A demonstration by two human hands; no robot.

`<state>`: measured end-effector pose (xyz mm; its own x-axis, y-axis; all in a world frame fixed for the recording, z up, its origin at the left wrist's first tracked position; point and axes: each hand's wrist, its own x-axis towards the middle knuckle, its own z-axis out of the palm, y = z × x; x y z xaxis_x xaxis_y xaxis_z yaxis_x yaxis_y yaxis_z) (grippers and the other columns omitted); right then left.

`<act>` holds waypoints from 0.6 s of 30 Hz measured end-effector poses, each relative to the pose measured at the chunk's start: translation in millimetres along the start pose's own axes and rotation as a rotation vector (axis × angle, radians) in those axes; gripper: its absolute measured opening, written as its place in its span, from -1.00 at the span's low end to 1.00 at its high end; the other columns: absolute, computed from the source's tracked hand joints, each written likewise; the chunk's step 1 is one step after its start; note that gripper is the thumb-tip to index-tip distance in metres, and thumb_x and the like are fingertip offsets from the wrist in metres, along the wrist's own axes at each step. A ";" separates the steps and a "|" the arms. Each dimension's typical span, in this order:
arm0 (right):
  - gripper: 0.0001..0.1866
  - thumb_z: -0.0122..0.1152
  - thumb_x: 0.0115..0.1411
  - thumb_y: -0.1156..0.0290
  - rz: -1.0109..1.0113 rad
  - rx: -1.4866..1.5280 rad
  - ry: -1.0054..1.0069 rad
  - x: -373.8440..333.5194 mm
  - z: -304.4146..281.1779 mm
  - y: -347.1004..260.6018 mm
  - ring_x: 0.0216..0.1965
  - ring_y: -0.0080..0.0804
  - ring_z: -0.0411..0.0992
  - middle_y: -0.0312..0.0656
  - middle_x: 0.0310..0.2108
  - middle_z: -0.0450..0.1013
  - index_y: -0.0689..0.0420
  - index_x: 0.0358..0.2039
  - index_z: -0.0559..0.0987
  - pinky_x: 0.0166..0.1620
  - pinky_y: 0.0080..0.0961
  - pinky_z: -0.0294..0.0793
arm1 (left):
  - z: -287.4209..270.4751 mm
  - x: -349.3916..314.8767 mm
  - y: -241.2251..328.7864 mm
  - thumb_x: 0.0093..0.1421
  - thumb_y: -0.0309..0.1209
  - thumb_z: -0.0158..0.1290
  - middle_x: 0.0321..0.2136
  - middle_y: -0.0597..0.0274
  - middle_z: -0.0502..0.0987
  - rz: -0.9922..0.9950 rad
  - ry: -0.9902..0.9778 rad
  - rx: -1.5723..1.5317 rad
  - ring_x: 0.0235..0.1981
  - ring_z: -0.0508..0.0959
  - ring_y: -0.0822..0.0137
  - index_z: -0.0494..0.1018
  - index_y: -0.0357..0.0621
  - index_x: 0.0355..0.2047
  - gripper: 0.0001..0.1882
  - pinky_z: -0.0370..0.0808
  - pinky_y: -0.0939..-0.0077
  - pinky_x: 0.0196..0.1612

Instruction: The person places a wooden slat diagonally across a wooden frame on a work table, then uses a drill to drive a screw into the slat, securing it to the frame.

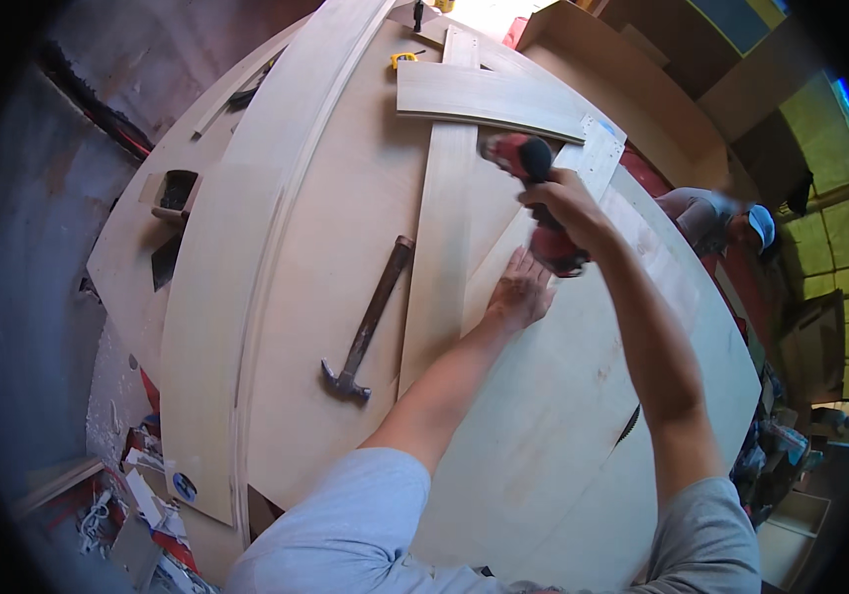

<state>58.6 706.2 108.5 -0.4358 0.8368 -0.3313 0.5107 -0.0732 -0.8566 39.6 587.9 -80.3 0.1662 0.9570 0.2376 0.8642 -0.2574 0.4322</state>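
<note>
My right hand [581, 216] is closed round the handle of a red and black cordless drill [535, 156], held above the wooden panel [533, 416]. The drill is slightly blurred, and its tip points to the far left. Below it, my left hand [523, 292] lies flat with its fingers stretched out, pressing on a pale wooden strip; the fingertips are close to the drill's base. Beside the left hand runs a long pale board [444, 218], crossed at its far part by a wider board [484, 97]. A claw hammer [373, 312] rests to the left of these.
A long wide board [221, 257] lies along the left of the work surface. Farther off is a yellow tape measure [404, 59]. Another person [706, 218] in a light cap bends beyond the right edge. Scraps and cords [98, 520] clutter the lower left.
</note>
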 end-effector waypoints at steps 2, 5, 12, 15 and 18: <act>-0.72 0.34 0.03 0.48 -0.059 0.173 -0.040 1.7 49.2 -27.4 -0.48 -0.52 0.44 -0.28 -0.49 0.47 0.25 -0.21 0.60 -0.37 -0.49 0.45 | 8.5 2.8 -1.8 0.35 0.00 -0.04 0.34 -0.23 0.28 -0.017 -0.002 -0.092 0.44 0.17 -0.08 0.32 -0.35 0.26 -0.30 0.00 0.02 0.50; -0.77 0.34 0.01 0.54 -0.089 0.375 -0.046 21.3 114.1 -44.8 -0.49 -0.51 0.43 -0.28 -0.50 0.46 0.24 -0.28 0.55 -0.39 -0.47 0.44 | -3.3 0.1 3.7 0.37 -0.01 -0.09 0.48 -0.19 0.02 -0.103 0.007 -0.393 0.50 0.03 -0.12 0.06 -0.34 0.43 -0.19 -0.09 0.00 0.52; -0.71 0.34 0.03 0.57 -0.270 0.651 0.097 84.8 248.4 -30.7 -0.40 -0.45 0.38 -0.28 -0.42 0.45 0.20 -0.21 0.50 -0.27 -0.41 0.43 | 23.3 8.8 -0.9 0.27 -0.14 0.07 0.38 -0.19 0.24 0.082 0.150 -0.126 0.47 0.12 -0.06 0.31 -0.38 0.29 -0.30 -0.05 0.02 0.51; -0.70 0.36 0.04 0.56 -0.359 0.518 0.140 89.5 270.6 -14.5 -0.36 -0.41 0.40 -0.27 -0.39 0.45 0.20 -0.20 0.50 -0.21 -0.37 0.47 | 15.7 9.2 0.4 0.28 -0.11 0.04 0.40 -0.14 0.22 0.045 0.109 -0.157 0.48 0.12 -0.02 0.31 -0.37 0.29 -0.30 -0.06 0.05 0.52; -0.66 0.32 0.13 0.46 -0.382 0.471 -0.002 70.0 293.1 -22.1 -0.27 -0.38 0.47 -0.16 -0.32 0.51 0.16 -0.08 0.49 -0.14 -0.32 0.49 | 19.0 7.9 -9.2 0.28 -0.08 0.02 0.42 -0.10 0.20 -0.009 0.117 -0.100 0.48 0.12 0.01 0.32 -0.34 0.30 -0.29 -0.08 0.07 0.53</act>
<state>-200.4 607.4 -11.7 -0.5256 0.8500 0.0342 -0.0650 -0.0001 -0.9979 42.0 600.3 -98.9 0.0967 0.9388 0.3305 0.8130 -0.2660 0.5179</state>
